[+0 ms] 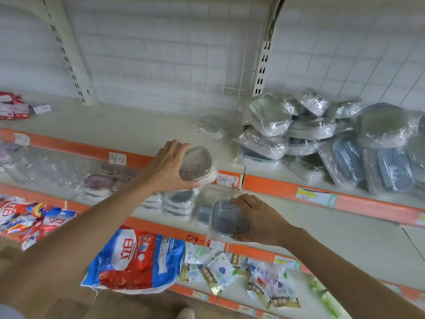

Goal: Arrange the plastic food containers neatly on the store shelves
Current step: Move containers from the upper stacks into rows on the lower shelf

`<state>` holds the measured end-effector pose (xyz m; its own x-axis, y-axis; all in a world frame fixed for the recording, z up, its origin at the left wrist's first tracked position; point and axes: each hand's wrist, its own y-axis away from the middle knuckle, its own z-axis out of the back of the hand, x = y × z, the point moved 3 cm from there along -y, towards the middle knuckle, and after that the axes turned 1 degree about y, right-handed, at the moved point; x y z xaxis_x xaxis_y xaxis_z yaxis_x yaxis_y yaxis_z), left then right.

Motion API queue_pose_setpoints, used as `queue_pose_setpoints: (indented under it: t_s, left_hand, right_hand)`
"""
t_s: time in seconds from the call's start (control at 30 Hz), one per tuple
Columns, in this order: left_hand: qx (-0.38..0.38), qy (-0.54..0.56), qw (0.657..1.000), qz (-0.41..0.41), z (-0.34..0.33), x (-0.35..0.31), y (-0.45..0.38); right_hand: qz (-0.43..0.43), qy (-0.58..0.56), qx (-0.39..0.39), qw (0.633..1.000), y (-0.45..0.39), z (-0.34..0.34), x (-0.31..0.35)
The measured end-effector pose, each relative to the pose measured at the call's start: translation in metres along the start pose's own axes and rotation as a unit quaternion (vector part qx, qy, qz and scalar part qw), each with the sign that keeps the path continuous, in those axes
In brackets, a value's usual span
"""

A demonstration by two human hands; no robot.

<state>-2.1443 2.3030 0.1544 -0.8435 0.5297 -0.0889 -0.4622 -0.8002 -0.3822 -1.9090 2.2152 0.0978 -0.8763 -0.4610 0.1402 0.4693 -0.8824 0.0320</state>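
Nearest, on the lowest shelf, a blue, red and white detergent bag [135, 259] sags over the orange shelf edge, with small sachets [220, 270] scattered to its right. Just above, the right hand [257, 221] grips a grey-lidded container [227, 217] in clear wrap, fingers curled over its far side and thumb under its near edge, holding it at the front of the middle shelf [345, 229]. Behind it on that shelf sit short stacks of wrapped containers [177, 202] and, further left, pinkish-lidded ones [103, 183]. Higher up, the left hand [165, 166] grasps a clear-lidded white container [196, 165], fingers spread around its left side, holding it in front of the orange edge of the upper shelf [128, 127] beside a handwritten "04-2" label [227, 180]. Farther back on the upper shelf, one wrapped container [210, 125] lies alone, and to its right a loose heap of wrapped containers [322, 139], white, grey and blue, leans against the white grid back panel [172, 54]. Red packets [13, 107] lie at the far left.
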Motion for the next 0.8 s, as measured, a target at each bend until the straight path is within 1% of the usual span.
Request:
queue_pose_setpoints:
  t_s: [0.1,0.13,0.23,0.3,0.4,0.5,0.6,0.7,0.8]
  left_hand:
    - [0.018,0.008,0.999,-0.030,-0.026,-0.023,0.024]
    - [0.041,0.008,0.998,-0.040,-0.037,-0.030,0.030]
    - [0.143,0.007,0.987,-0.071,-0.074,-0.045,0.049]
    - [0.179,0.014,0.980,-0.082,-0.099,-0.051,0.060]
    - [0.205,0.033,0.976,-0.065,-0.134,-0.057,0.072]
    - [0.245,0.043,0.967,-0.050,-0.170,-0.059,0.076]
    - [0.239,0.043,0.970,-0.014,-0.204,-0.053,0.073]
    - [0.198,0.053,0.978,0.036,-0.235,-0.042,0.059]
    - [0.155,0.071,0.984,0.056,-0.266,-0.027,0.031]
  right_hand:
    - [-0.018,0.004,0.026,0.999,0.025,-0.030,-0.013]
    - [-0.030,0.000,0.030,0.999,0.031,-0.039,-0.018]
    - [-0.082,-0.021,0.048,0.995,0.044,-0.066,-0.032]
    - [-0.114,-0.012,0.048,0.992,0.051,-0.085,-0.042]
    - [-0.161,0.008,0.039,0.986,0.055,-0.110,-0.056]
    - [-0.213,-0.007,0.056,0.975,0.054,-0.134,-0.064]
    - [-0.227,-0.012,0.024,0.973,0.043,-0.153,-0.076]
    - [-0.237,-0.012,-0.030,0.971,0.018,-0.165,-0.095]
    - [-0.241,-0.028,-0.082,0.967,-0.016,-0.179,-0.119]
